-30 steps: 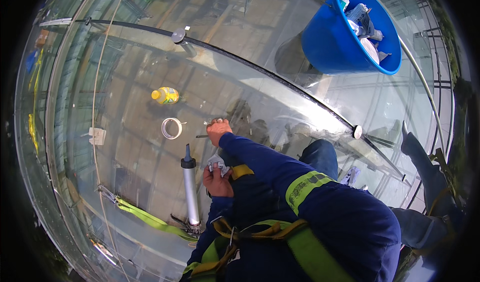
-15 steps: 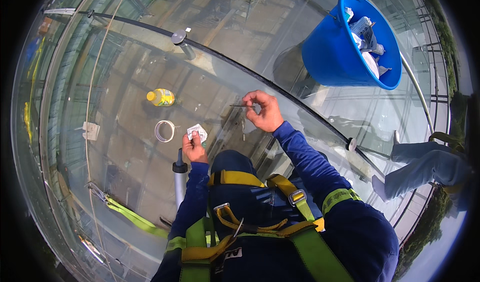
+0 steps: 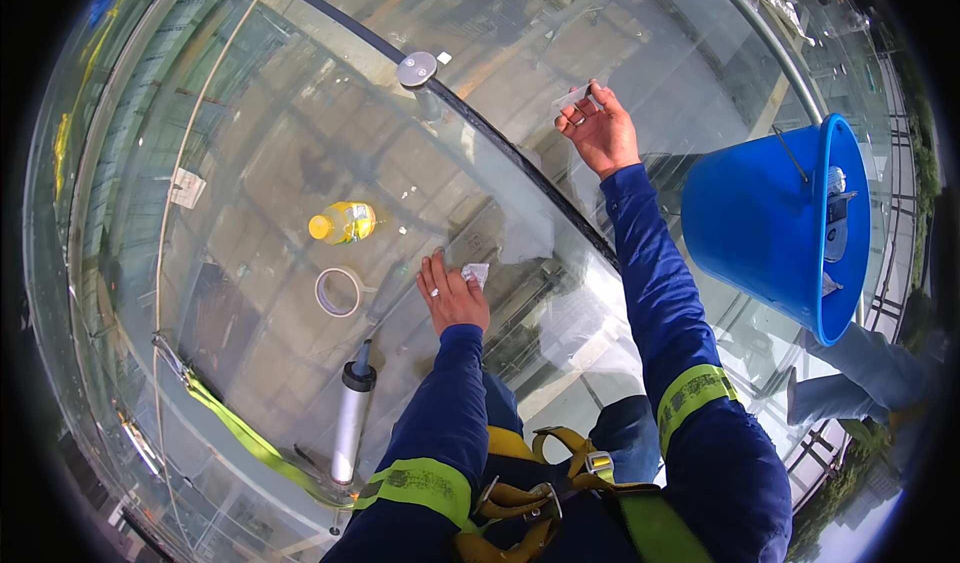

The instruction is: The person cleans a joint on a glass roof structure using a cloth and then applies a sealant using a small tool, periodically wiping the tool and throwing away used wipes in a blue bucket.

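My right hand reaches out past the black joint strip in the glass. A small, thin, flat piece, pale with a dark end, is pinched in its fingertips; its exact kind is unclear. Lower and to the left, my left hand is low over the glass with its fingers forward. It keeps a crumpled piece of white paper by the thumb. Beside that hand lie a roll of white tape and a yellow bottle on its side. A silver caulking gun with a dark nozzle rests near my left forearm.
A tilted blue bucket with scraps inside stands at the right. Behind it show another person's legs. A round metal fitting sits on the black joint strip. A rope and a green strap lie left.
My right hand has moved forward and right across the joint strip with the thin flat piece. My left hand has come right and lower toward the glass, still with the paper. The view has shifted.
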`<action>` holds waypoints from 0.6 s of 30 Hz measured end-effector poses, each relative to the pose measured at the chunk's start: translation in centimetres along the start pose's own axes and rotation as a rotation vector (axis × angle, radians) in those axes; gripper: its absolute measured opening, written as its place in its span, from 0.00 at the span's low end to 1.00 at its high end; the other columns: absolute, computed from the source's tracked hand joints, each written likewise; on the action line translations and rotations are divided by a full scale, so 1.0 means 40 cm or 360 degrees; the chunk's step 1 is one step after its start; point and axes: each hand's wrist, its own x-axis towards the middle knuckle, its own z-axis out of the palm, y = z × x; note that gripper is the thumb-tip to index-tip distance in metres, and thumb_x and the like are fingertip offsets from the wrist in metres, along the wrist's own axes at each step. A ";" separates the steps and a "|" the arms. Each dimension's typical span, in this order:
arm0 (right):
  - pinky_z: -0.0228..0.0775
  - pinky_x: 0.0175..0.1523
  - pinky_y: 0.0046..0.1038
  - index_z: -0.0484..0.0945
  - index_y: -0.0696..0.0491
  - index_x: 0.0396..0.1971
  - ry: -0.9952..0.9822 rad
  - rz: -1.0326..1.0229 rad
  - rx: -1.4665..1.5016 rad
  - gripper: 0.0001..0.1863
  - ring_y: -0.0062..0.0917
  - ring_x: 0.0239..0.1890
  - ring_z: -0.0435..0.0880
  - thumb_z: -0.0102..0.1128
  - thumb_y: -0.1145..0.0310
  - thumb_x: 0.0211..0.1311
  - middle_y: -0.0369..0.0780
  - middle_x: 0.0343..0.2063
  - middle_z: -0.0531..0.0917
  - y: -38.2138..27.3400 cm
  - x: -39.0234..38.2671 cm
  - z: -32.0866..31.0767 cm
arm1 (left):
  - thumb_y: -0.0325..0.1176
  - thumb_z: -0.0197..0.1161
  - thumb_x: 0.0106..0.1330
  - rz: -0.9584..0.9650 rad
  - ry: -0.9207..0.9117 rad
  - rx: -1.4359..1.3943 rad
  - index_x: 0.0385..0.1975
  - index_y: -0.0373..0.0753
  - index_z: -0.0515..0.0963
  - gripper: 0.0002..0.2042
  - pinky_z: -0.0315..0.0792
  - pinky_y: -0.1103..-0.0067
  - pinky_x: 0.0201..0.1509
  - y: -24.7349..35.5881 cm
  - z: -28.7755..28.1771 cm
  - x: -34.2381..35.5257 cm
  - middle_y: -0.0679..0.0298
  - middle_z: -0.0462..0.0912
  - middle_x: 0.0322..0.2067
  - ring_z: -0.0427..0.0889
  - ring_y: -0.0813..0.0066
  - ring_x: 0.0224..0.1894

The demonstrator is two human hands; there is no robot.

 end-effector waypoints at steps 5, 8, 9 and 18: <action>0.73 0.41 0.28 0.76 0.53 0.57 -0.0142 -0.0167 -0.1323 0.17 0.23 0.34 0.79 0.58 0.71 0.69 0.35 0.34 0.81 0.068 0.280 0.044 | 0.35 0.57 0.66 0.0025 0.0003 0.0002 0.43 0.33 0.71 0.13 0.47 0.48 0.75 0.012 0.020 0.015 0.44 0.60 0.67 0.55 0.40 0.71; 0.75 0.42 0.30 0.78 0.55 0.55 -0.0392 -0.0617 -0.2327 0.19 0.28 0.34 0.83 0.60 0.72 0.64 0.40 0.32 0.85 0.123 0.334 0.072 | 0.35 0.58 0.65 0.0004 -0.0015 0.0036 0.44 0.34 0.71 0.13 0.47 0.48 0.74 0.008 0.018 0.015 0.44 0.60 0.67 0.55 0.40 0.71; 0.76 0.46 0.32 0.81 0.54 0.52 -0.0406 -0.0653 -0.2529 0.18 0.33 0.38 0.85 0.62 0.72 0.60 0.43 0.34 0.86 0.149 0.340 0.083 | 0.35 0.58 0.65 0.0009 -0.0011 0.0045 0.44 0.34 0.70 0.14 0.47 0.48 0.74 0.003 0.020 0.014 0.43 0.60 0.67 0.55 0.40 0.71; 0.76 0.51 0.41 0.87 0.48 0.43 -0.0479 -0.0952 -0.2849 0.13 0.43 0.44 0.85 0.61 0.70 0.59 0.47 0.37 0.87 0.235 0.373 0.130 | 0.37 0.56 0.67 0.0019 0.0030 0.0022 0.43 0.35 0.70 0.12 0.51 0.46 0.72 -0.004 0.021 0.014 0.45 0.62 0.66 0.58 0.39 0.70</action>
